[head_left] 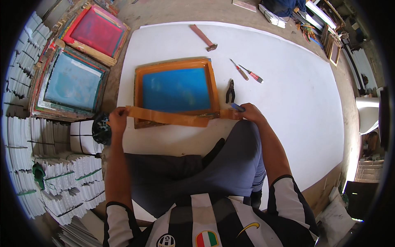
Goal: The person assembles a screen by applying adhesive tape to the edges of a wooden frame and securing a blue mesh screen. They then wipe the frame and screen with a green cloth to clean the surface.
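Observation:
A wooden screen frame (142,82) with blue mesh lies on a white board (288,103) in front of me. A long strip of brown tape (173,118) stretches across the frame's near edge. My left hand (118,119) pinches the strip's left end. My right hand (249,113) holds the right end, together with a small blue thing whose kind I cannot make out. I sit on the board with my knees drawn up below the frame.
Black pliers (230,91), two screwdrivers (247,73) and a hammer (204,38) lie on the board beyond the frame. More screen frames (74,82) are stacked at the left, above bundles of white sheets (61,177). A dark round thing (101,129) sits by my left hand.

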The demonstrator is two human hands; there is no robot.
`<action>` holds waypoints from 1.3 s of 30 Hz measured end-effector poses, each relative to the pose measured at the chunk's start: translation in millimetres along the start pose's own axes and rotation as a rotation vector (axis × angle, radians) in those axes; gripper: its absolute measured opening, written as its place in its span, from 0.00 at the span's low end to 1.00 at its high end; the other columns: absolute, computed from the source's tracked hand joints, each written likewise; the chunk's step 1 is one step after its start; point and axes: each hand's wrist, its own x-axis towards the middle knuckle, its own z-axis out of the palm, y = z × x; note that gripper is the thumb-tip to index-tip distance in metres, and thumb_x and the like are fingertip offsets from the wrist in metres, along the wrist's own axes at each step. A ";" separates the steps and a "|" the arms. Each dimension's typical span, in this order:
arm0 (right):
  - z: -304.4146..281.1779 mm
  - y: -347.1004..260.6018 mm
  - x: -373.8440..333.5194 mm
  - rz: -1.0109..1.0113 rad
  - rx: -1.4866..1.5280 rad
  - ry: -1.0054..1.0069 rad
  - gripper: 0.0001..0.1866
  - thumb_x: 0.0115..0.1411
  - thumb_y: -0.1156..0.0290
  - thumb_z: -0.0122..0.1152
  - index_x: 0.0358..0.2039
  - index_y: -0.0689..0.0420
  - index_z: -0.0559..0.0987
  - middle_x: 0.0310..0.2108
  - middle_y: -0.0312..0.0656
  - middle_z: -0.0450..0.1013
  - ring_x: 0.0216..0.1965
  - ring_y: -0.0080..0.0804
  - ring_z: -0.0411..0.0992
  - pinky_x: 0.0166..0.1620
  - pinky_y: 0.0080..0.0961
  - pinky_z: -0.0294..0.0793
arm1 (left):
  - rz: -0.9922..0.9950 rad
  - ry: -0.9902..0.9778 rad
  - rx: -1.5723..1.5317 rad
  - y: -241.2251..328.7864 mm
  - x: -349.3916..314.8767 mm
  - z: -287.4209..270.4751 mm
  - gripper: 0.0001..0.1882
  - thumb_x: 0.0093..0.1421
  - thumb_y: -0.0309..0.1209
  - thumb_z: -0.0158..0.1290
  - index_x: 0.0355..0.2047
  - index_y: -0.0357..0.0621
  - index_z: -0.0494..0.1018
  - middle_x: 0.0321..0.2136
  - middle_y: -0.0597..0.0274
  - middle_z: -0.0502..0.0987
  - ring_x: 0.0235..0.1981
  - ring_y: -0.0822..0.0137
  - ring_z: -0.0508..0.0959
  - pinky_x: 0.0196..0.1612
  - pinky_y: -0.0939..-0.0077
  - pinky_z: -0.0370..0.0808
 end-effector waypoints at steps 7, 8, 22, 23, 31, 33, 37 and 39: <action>-16.8 38.8 4.4 0.002 -0.029 0.396 0.22 0.56 0.53 0.73 0.44 0.56 0.84 0.32 0.51 0.82 0.37 0.48 0.81 0.41 0.44 0.76 | 0.096 -0.116 -0.064 125.8 32.8 -43.8 0.08 0.61 0.27 0.65 0.35 0.32 0.82 0.25 0.59 0.83 0.26 0.77 0.78 0.32 0.78 0.75; -15.6 43.5 8.6 0.032 -0.074 0.482 0.22 0.57 0.53 0.72 0.46 0.54 0.84 0.33 0.52 0.82 0.38 0.52 0.81 0.41 0.46 0.76 | 0.119 -0.137 -0.074 143.4 34.4 -44.3 0.08 0.61 0.27 0.65 0.34 0.32 0.82 0.25 0.60 0.83 0.26 0.78 0.78 0.32 0.78 0.75; 14.0 53.6 1.3 -0.029 -0.334 0.516 0.26 0.55 0.45 0.73 0.46 0.51 0.83 0.41 0.47 0.82 0.45 0.48 0.81 0.47 0.43 0.79 | 0.273 -0.263 -0.129 270.4 27.3 -48.1 0.08 0.60 0.27 0.67 0.35 0.32 0.83 0.27 0.57 0.85 0.28 0.76 0.80 0.34 0.78 0.76; 11.9 39.2 1.9 -0.099 -0.334 0.595 0.25 0.56 0.47 0.73 0.43 0.55 0.84 0.43 0.47 0.82 0.45 0.48 0.80 0.47 0.43 0.79 | 0.284 -0.268 -0.132 274.6 25.7 -50.4 0.09 0.60 0.27 0.67 0.35 0.33 0.83 0.27 0.57 0.85 0.29 0.75 0.80 0.34 0.77 0.76; 40.2 -188.8 1.1 -0.728 0.754 -0.082 0.23 0.70 0.56 0.62 0.56 0.61 0.79 0.52 0.43 0.79 0.54 0.32 0.75 0.58 0.33 0.74 | 0.350 -0.391 -0.041 318.2 7.3 -70.8 0.07 0.61 0.27 0.66 0.36 0.34 0.83 0.28 0.62 0.84 0.32 0.76 0.80 0.38 0.78 0.77; 38.1 -245.1 -11.8 -0.730 1.023 -0.240 0.23 0.71 0.57 0.60 0.57 0.61 0.77 0.53 0.43 0.78 0.55 0.31 0.74 0.59 0.31 0.73 | 0.382 -0.430 -0.074 328.3 2.1 -74.5 0.07 0.61 0.27 0.66 0.35 0.34 0.83 0.28 0.62 0.84 0.32 0.76 0.80 0.39 0.78 0.77; 30.7 -300.9 -35.1 -0.694 1.161 -0.632 0.26 0.73 0.52 0.56 0.59 0.61 0.76 0.51 0.44 0.78 0.55 0.30 0.74 0.60 0.30 0.71 | 0.315 -0.521 -0.119 343.0 -10.2 -96.9 0.07 0.61 0.25 0.66 0.36 0.33 0.83 0.29 0.62 0.84 0.33 0.77 0.80 0.39 0.77 0.77; 33.6 -306.5 -40.2 -0.659 1.139 -0.675 0.27 0.73 0.51 0.55 0.60 0.61 0.75 0.50 0.42 0.78 0.54 0.29 0.74 0.58 0.30 0.72 | 0.351 -0.490 -0.076 342.0 -12.3 -108.3 0.06 0.61 0.25 0.65 0.36 0.34 0.83 0.29 0.62 0.84 0.33 0.77 0.80 0.39 0.77 0.77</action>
